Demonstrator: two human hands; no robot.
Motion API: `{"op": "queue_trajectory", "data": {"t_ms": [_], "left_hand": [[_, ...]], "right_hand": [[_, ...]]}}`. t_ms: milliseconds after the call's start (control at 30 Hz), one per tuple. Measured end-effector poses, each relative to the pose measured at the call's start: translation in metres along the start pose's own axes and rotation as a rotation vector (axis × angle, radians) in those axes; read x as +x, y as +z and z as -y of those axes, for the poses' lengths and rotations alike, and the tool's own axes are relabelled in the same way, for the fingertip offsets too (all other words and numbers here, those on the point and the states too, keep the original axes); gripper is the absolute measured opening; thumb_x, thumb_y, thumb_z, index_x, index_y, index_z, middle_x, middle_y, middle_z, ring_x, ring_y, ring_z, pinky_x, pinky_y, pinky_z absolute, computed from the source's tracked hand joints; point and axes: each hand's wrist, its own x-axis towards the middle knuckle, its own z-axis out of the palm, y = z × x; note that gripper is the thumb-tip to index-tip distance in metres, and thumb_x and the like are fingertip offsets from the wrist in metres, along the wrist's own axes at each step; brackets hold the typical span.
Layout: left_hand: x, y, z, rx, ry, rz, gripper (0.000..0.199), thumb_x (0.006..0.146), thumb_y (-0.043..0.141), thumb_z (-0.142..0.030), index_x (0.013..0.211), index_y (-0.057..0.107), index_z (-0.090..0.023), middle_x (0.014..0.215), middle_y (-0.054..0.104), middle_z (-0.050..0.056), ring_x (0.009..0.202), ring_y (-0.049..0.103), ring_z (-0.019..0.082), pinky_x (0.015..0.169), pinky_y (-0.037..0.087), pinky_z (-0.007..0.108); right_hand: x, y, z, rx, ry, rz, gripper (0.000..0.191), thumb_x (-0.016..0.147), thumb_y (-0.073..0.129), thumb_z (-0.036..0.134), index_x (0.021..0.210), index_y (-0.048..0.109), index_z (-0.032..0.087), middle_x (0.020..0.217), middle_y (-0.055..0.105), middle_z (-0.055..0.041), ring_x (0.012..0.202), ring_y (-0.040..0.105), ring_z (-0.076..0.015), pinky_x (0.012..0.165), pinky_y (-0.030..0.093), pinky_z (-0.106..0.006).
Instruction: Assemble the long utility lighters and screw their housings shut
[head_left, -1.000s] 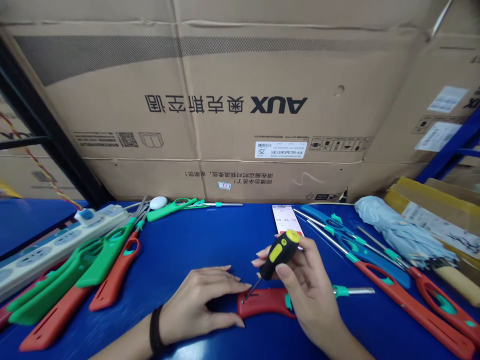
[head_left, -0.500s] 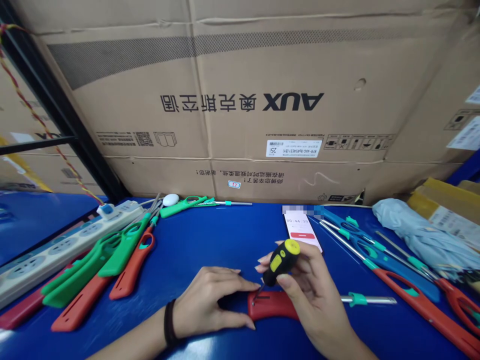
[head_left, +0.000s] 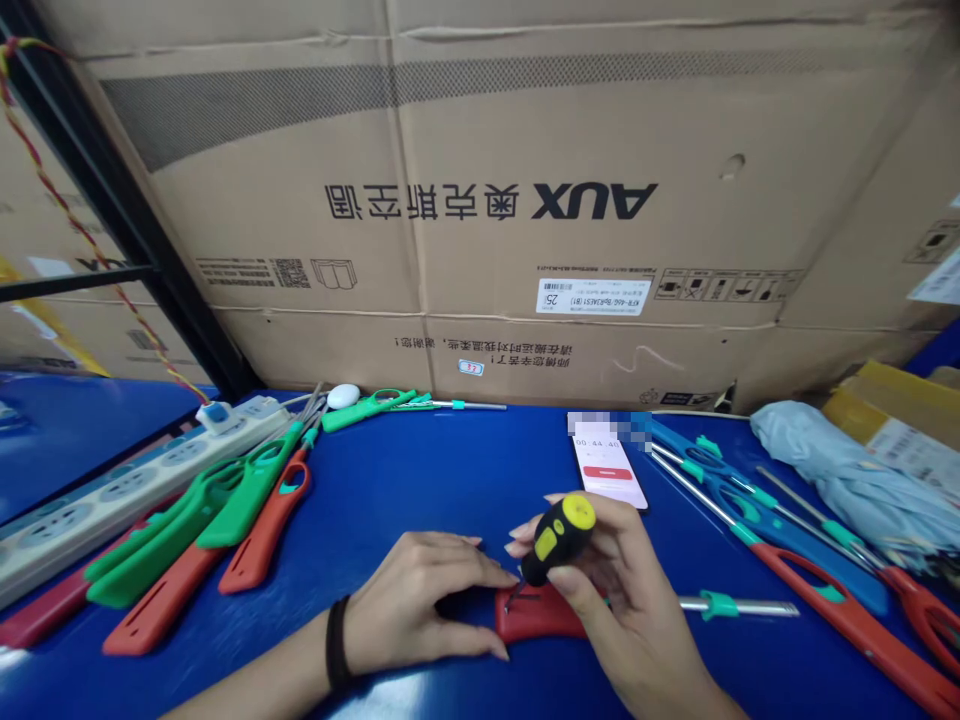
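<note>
A red long-nosed lighter point(head_left: 536, 622) lies flat on the blue table, its metal tube point(head_left: 750, 607) pointing right. My left hand point(head_left: 420, 600), with a dark band on its wrist, has the thumb and index finger closed against the lighter's handle end. My right hand point(head_left: 626, 590) grips a short black and yellow screwdriver point(head_left: 559, 540). The screwdriver is tilted, its tip down at the left end of the handle by a small hole. The right hand's fingers cover the lighter's middle, so its trigger part is mostly hidden.
On the left, green lighters point(head_left: 251, 490) and orange-red lighters point(head_left: 266, 535) lie against a white power strip point(head_left: 120, 485). A phone point(head_left: 609, 470) showing a timer lies behind my right hand. Blue lighters point(head_left: 810, 540), red lighters point(head_left: 847, 610) and a grey-blue bag point(head_left: 840, 470) lie right. A large carton point(head_left: 480, 130) stands behind.
The screwdriver handle and my right hand have shifted slightly down and left, with the tip still at the lighter's end. My left hand stays almost in place.
</note>
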Motion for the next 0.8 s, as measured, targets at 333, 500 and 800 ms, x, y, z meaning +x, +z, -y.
{"op": "queue_trajectory", "data": {"t_ms": [333,500,800], "left_hand": [[0.0,-0.001,-0.002,0.001,0.014,-0.011,0.035,0.08,0.068,-0.045,0.102,0.065,-0.018,0.09,0.074,0.004,0.084,0.071,0.017,0.093,0.05,0.029],[0.001,-0.001,-0.001,0.013,0.014,-0.042,0.033,0.081,0.066,-0.048,0.095,0.067,-0.018,0.083,0.073,0.004,0.076,0.07,0.017,0.081,0.053,0.027],[0.0,0.0,-0.002,0.037,0.029,-0.059,0.037,0.082,0.064,-0.05,0.097,0.066,-0.017,0.085,0.073,0.004,0.076,0.07,0.017,0.07,0.051,0.022]], "right_hand": [[0.01,-0.007,0.017,-0.109,0.054,0.155,0.039,0.09,0.058,0.026,0.123,0.043,0.039,0.111,0.062,0.0,0.099,0.063,-0.0159,0.083,0.053,-0.03],[0.02,0.004,0.026,-0.051,0.073,0.231,0.02,0.09,0.056,0.024,0.108,0.046,0.028,0.109,0.057,-0.0024,0.101,0.057,-0.0173,0.092,0.045,-0.036],[0.036,0.033,0.008,0.536,0.221,0.203,0.031,0.096,0.035,0.047,0.106,0.05,0.021,0.076,0.045,0.0018,0.061,0.038,-0.0111,0.061,0.036,-0.026]]}}
